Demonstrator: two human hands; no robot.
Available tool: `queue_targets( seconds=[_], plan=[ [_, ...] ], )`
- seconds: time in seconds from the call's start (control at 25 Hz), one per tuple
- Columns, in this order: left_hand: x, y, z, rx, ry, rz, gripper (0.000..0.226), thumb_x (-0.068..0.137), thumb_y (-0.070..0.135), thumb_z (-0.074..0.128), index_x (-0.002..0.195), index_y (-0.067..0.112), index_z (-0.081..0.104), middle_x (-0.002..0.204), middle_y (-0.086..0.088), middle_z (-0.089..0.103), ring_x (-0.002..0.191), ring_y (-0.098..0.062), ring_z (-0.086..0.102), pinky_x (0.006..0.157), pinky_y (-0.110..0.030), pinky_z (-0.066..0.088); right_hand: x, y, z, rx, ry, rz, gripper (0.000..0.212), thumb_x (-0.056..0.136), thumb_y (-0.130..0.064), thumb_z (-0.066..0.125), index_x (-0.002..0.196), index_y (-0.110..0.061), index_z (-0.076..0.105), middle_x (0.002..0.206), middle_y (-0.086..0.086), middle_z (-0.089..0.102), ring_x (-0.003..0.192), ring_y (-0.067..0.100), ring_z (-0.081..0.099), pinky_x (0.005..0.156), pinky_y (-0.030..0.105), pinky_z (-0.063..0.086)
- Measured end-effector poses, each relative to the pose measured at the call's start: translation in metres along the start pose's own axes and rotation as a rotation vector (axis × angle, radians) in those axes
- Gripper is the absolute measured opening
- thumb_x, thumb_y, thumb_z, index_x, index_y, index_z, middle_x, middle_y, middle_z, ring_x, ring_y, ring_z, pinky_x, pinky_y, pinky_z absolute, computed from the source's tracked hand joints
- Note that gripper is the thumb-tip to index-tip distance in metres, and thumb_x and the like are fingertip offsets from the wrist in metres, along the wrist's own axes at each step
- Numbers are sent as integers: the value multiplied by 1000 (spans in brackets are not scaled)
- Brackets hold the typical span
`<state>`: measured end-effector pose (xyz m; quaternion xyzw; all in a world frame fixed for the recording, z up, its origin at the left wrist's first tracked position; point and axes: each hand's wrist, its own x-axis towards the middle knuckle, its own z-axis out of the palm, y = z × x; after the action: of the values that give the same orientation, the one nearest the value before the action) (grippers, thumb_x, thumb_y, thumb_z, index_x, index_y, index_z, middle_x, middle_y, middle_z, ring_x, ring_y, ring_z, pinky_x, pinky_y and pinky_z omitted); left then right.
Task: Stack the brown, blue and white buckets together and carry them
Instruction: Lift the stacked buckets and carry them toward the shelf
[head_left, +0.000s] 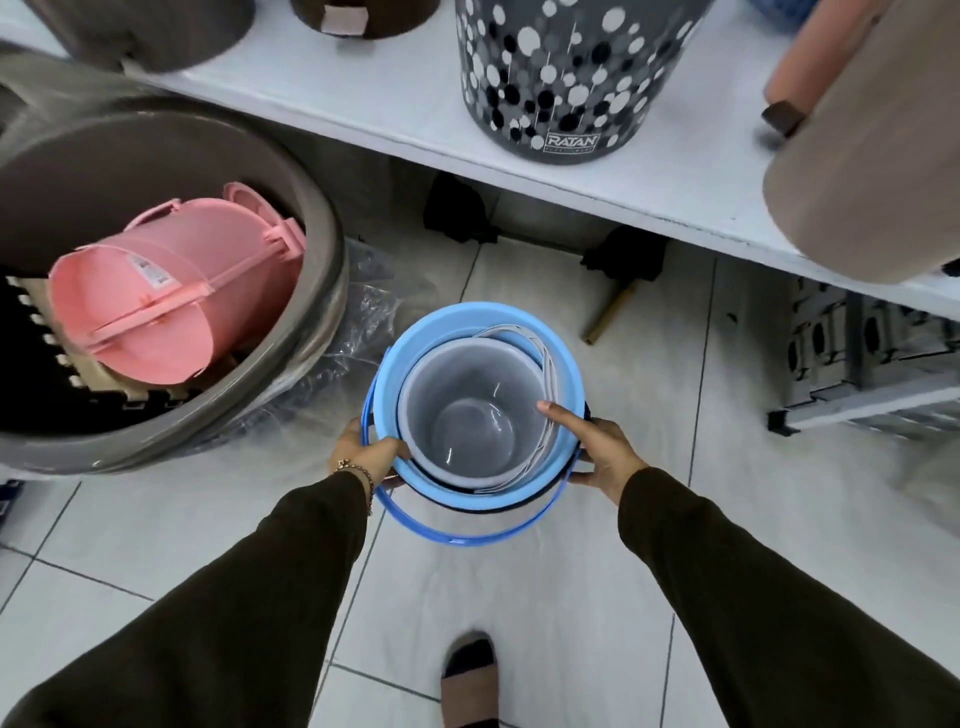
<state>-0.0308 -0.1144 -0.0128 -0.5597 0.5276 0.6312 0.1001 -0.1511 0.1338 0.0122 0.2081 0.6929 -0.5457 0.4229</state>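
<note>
I'm looking straight down on the stack: white bucket (470, 415) nested inside the blue bucket (467, 325), both held above the tiled floor (571, 597) in front of the white shelf (395, 104). Brown bucket (470, 505) only shows as a thin dark edge under the blue rim on the near side (can't tell how deep it sits). Left hand (366, 454) is clamped on the left side of the stack, thumb hooked over the blue rim, fingers wrapped below it. Right hand (602, 452) is clamped on the right side, thumb reaching in over the white bucket's rim, fingers underneath the blue rim. Blue handle (467, 538) hangs loose toward me, between my wrists; white handle lies folded along the right inner wall. Pink bucket (171, 291) lies on its side in the big grey tub (306, 291) at left, well apart from the stack. Spotted bin (561, 78) on the shelf.
</note>
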Motion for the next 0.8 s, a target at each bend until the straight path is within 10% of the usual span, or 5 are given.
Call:
queue_targets(
  seconds=[0.36,0.56,0.8],
  plan=[
    [-207,51,-67,61,-109,231,55,74,-11,63,121,13,51,97,-16,65,68,-31,68,61,-41,61,-225,-26,-18,155,57,-214,59,68,-37,86,119,-12,67,120,19,70,94,26,66,74,36,55],
    [-352,95,-110,56,-179,344,56,75,-11,63,121,19,50,88,-7,64,67,-26,66,42,-30,57,-370,-48,-27,279,96,-304,97,56,-41,92,140,-18,47,124,15,67,102,26,68,72,37,58],
    [-465,147,-143,19,-205,463,54,63,-4,69,111,19,59,104,-17,68,82,-36,68,72,-51,61,-498,-93,-32,343,152,-481,70,74,-26,83,131,-16,45,123,11,65,92,22,66,66,36,58]
  ],
)
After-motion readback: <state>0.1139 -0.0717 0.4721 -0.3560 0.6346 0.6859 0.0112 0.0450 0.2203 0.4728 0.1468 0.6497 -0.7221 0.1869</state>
